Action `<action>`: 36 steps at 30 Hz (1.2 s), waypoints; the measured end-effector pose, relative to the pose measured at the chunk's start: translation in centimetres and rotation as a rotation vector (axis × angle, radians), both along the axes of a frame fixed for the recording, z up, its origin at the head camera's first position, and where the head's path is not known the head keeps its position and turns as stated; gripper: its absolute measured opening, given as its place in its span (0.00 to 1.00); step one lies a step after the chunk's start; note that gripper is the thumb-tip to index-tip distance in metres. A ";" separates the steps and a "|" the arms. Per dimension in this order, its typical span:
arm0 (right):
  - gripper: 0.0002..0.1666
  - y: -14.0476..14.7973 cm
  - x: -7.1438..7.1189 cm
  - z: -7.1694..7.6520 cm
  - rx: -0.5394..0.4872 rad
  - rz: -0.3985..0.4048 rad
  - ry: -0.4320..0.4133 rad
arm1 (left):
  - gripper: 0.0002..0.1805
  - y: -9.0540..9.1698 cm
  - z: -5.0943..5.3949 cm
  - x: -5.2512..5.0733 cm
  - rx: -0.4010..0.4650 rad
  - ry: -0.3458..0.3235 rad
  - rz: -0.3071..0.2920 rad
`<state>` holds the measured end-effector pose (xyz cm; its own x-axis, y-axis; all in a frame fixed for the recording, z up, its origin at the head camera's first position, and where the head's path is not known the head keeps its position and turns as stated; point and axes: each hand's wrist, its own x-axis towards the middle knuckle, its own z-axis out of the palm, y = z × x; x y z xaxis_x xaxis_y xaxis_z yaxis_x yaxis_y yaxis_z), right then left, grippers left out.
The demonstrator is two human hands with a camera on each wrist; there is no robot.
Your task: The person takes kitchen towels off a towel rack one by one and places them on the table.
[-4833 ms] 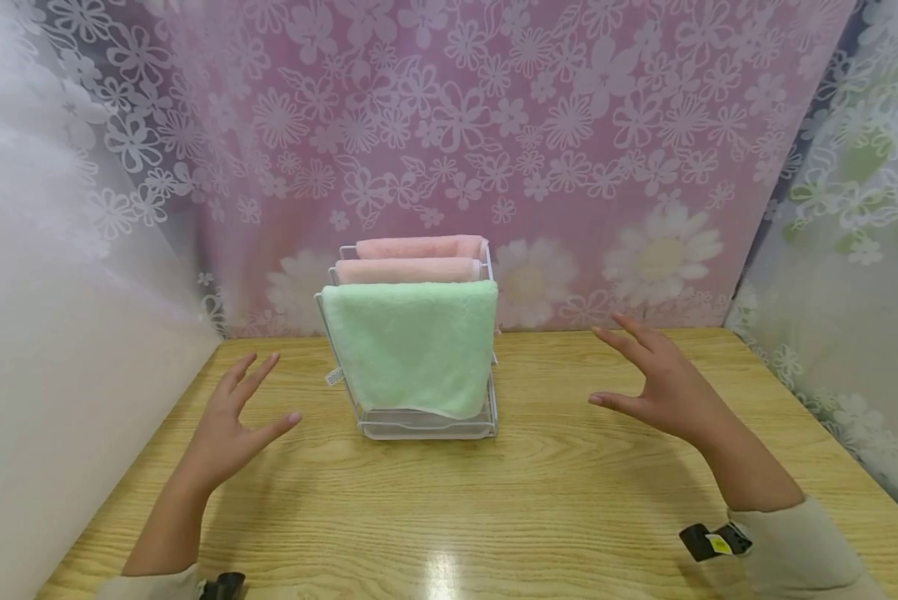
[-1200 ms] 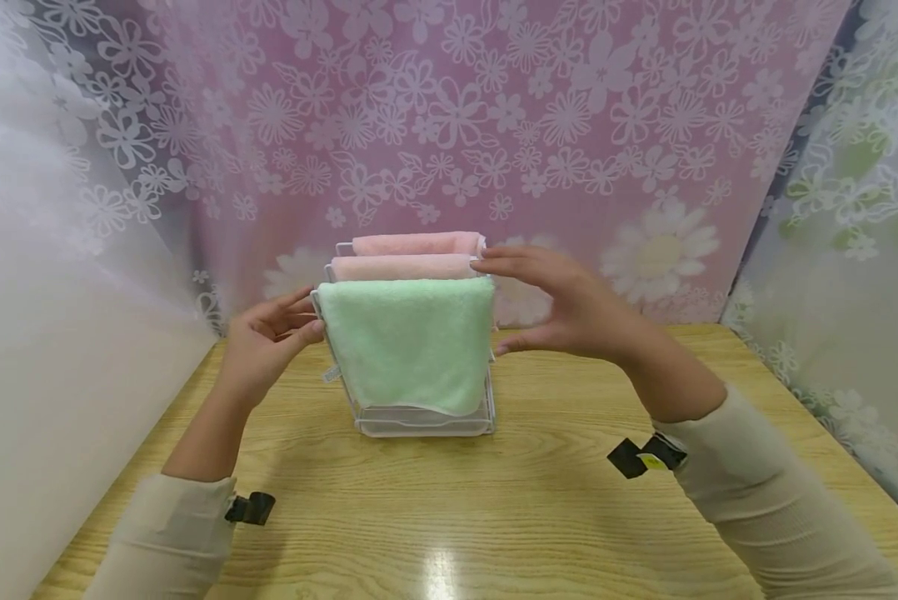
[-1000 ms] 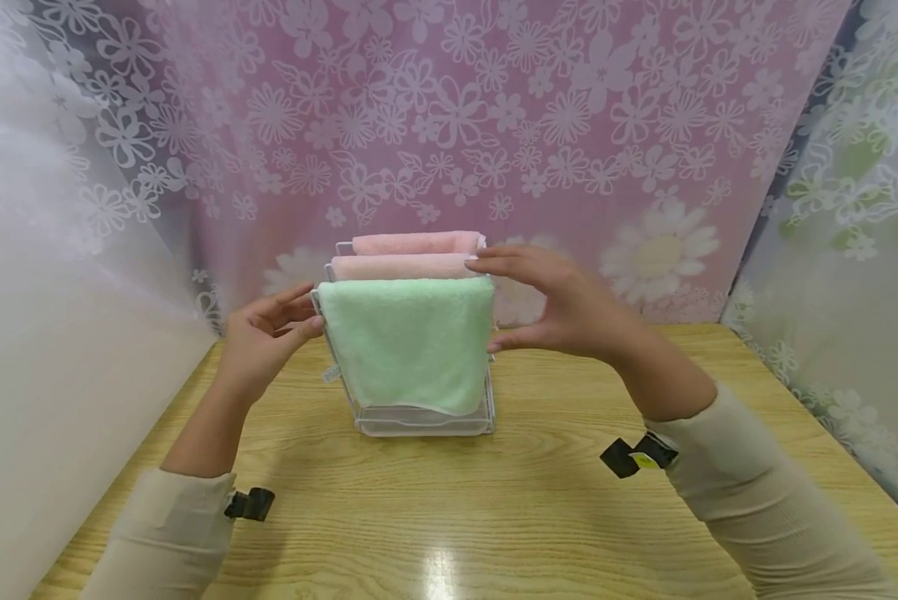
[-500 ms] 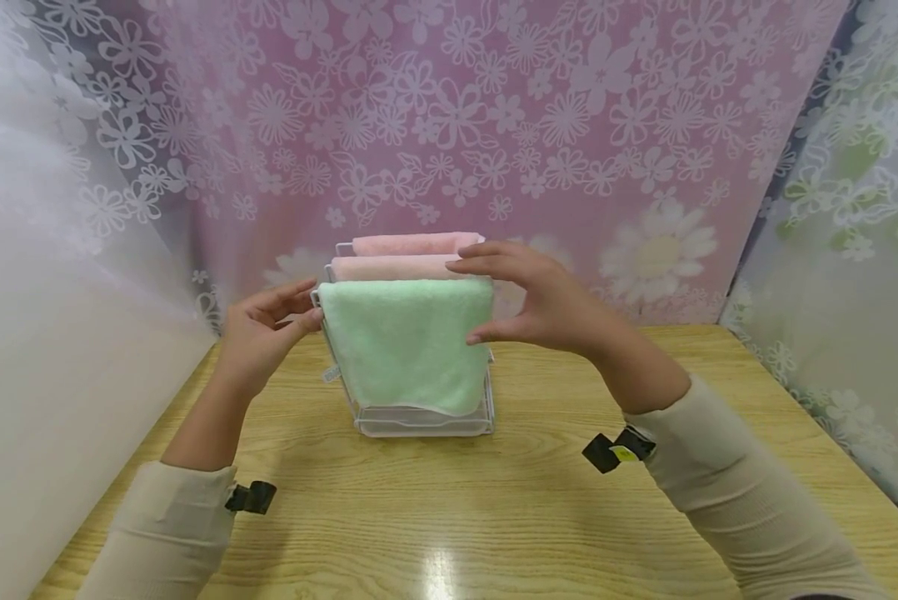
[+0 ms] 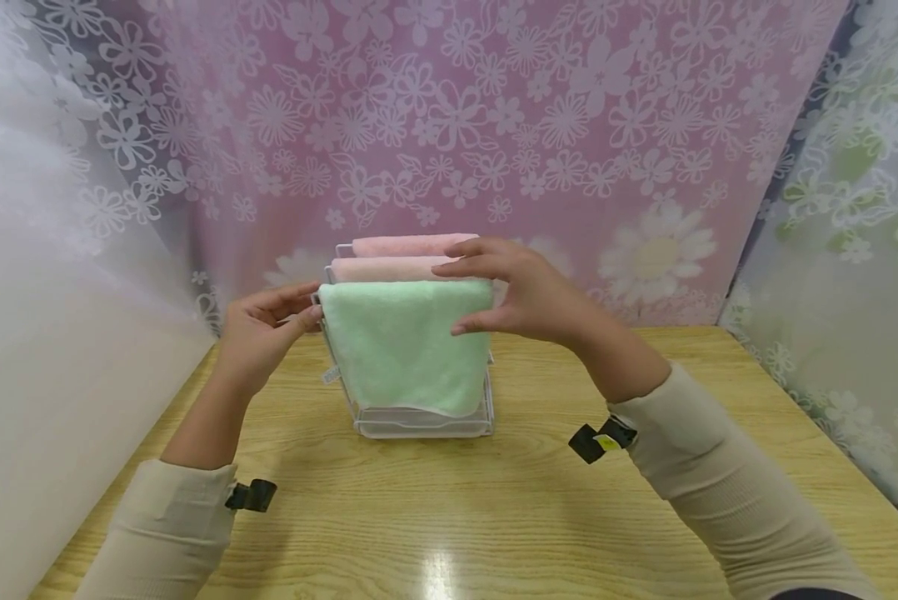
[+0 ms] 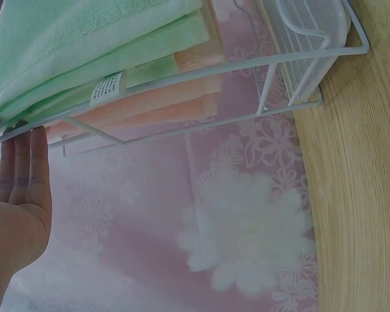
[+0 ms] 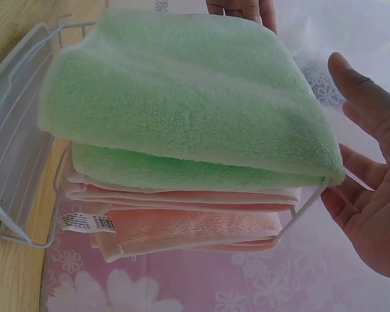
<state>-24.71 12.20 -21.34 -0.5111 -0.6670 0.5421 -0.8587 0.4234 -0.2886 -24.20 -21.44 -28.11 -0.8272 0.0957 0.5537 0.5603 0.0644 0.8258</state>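
Note:
A white wire rack stands on the table, bearing three folded towels. The front one is a mint-green towel; behind it hang a pale pink towel and a pink towel. My left hand pinches the rack's upper left side; the left wrist view shows its fingers against the wire. My right hand is at the green towel's upper right corner, thumb in front and fingers above and behind, spread apart. In the right wrist view the thumb stands apart from the towel.
A light wood-grain table lies under the rack. Behind hangs a pink floral curtain, with pale sheets at both sides. A shallow tray forms the rack's base. White labels stick out from the towels.
Both hands have come in from the sides to the rack. Over the last second my right hand has moved left across the green towel's corner; my left hand has stayed at the rack's side.

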 end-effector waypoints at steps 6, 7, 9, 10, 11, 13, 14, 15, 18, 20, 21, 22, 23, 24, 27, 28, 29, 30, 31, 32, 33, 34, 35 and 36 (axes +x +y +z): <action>0.36 -0.5 -0.5 0.3 -0.005 0.002 -0.019 | 0.14 0.0 0.0 -0.1 0.025 0.001 -0.031; 0.36 -0.6 -0.5 0.3 -0.004 0.004 -0.027 | 0.13 0.0 0.0 -0.1 0.032 0.001 -0.037; 0.35 -0.8 -0.7 0.3 0.000 0.006 -0.044 | 0.12 0.0 0.0 -0.2 0.040 0.002 -0.041; 0.35 -1.0 -0.7 0.3 0.004 0.004 -0.051 | 0.12 0.0 -0.1 -0.2 0.040 0.005 -0.038; 0.35 -1.2 -0.8 0.3 0.006 0.005 -0.060 | 0.11 0.0 -0.1 -0.2 0.038 0.008 -0.035; 0.35 -1.4 -0.9 0.3 0.012 -0.002 -0.079 | 0.11 0.0 -0.2 -0.3 0.032 0.014 -0.027; 0.35 -1.5 -0.9 0.3 0.013 -0.004 -0.085 | 0.10 0.0 -0.2 -0.4 0.027 0.016 -0.021; 0.35 -1.7 -1.0 0.3 0.017 -0.008 -0.090 | 0.10 0.0 -0.2 -0.4 0.024 0.017 -0.017; 0.35 -2.0 -1.1 0.4 0.026 -0.020 -0.111 | 0.10 0.0 -0.3 -0.6 0.020 0.019 -0.013; 0.34 -2.2 -1.2 0.4 0.036 -0.029 -0.131 | 0.10 0.1 -0.3 -0.6 0.021 0.021 -0.013; 0.34 -2.3 -1.2 0.5 0.043 -0.034 -0.143 | 0.10 0.1 -0.3 -0.7 0.022 0.023 -0.014; 0.34 -2.4 -1.3 0.5 0.049 -0.041 -0.156 | 0.09 0.1 -0.3 -0.7 0.023 0.024 -0.015; 0.34 -2.6 -1.3 0.5 0.057 -0.048 -0.165 | 0.09 0.1 -0.3 -0.7 0.025 0.025 -0.015; 0.34 -2.7 -1.4 0.6 0.063 -0.055 -0.174 | 0.09 0.1 -0.2 -0.7 0.027 0.026 -0.015; 0.34 -3.2 -1.7 0.8 0.075 -0.072 -0.190 | 0.09 0.1 -0.2 -0.7 0.032 0.026 -0.015; 0.34 -3.4 -1.7 0.9 0.077 -0.074 -0.192 | 0.09 0.1 -0.1 -0.6 0.034 0.026 -0.015; 0.33 -3.5 -1.8 1.1 0.077 -0.073 -0.193 | 0.09 0.1 -0.1 -0.6 0.035 0.025 -0.015; 0.33 -3.7 -1.9 1.2 0.079 -0.073 -0.194 | 0.09 0.1 -0.1 -0.6 0.034 0.025 -0.014; 0.32 -3.8 -1.9 1.3 0.078 -0.072 -0.198 | 0.09 0.1 -0.1 -0.6 0.034 0.025 -0.013; 0.32 -3.9 -1.9 1.4 0.081 -0.075 -0.201 | 0.09 0.1 0.0 -0.6 0.033 0.024 -0.011; 0.31 -4.1 -1.9 1.5 0.083 -0.078 -0.207 | 0.09 0.1 0.0 -0.6 0.033 0.024 -0.010; 0.31 -4.2 -1.9 1.6 0.088 -0.081 -0.212 | 0.09 0.1 0.0 -0.6 0.032 0.023 -0.006; 0.30 -4.3 -1.9 1.7 0.094 -0.085 -0.217 | 0.09 0.1 0.0 -0.6 0.032 0.023 -0.002; 0.29 -4.4 -1.9 1.8 0.101 -0.090 -0.224 | 0.09 0.1 0.0 -0.6 0.033 0.021 0.000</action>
<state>-26.62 7.76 -19.54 -0.6708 -0.6583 0.3415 -0.7355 0.5317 -0.4199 -24.83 -21.31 -28.12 -0.8153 0.0768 0.5740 0.5776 0.0375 0.8154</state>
